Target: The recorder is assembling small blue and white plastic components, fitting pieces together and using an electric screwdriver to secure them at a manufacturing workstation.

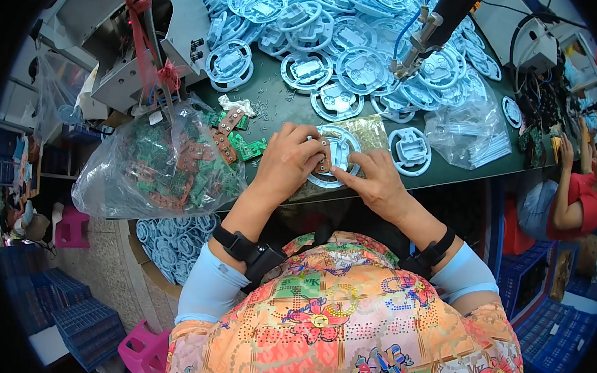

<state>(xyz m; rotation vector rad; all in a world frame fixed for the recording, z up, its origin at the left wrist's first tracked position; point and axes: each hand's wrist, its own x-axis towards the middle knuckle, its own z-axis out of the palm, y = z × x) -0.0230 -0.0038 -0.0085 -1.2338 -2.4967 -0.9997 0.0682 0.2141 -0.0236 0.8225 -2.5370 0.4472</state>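
Observation:
My left hand (285,160) is closed, its fingertips pinching a small brown circuit board (324,155) with dark spots. The board lies over the left part of a light-blue plastic steering-wheel-shaped piece (342,147) near the table's front edge. My right hand (383,185) comes in from the right with its fingers apart; one fingertip touches the piece beside the board. Just left of my left hand lie loose green circuit boards (248,147) and another brown board (232,119). A second blue wheel piece (410,152) rests to the right, beyond my right hand.
Blue wheel pieces (365,70) pile up at the back, below a metal tool head (413,57). A clear bag of circuit boards (171,159) stands at left, a clear bag (474,125) at right. Small screws (269,104) lie scattered. Another person (574,201) sits at far right.

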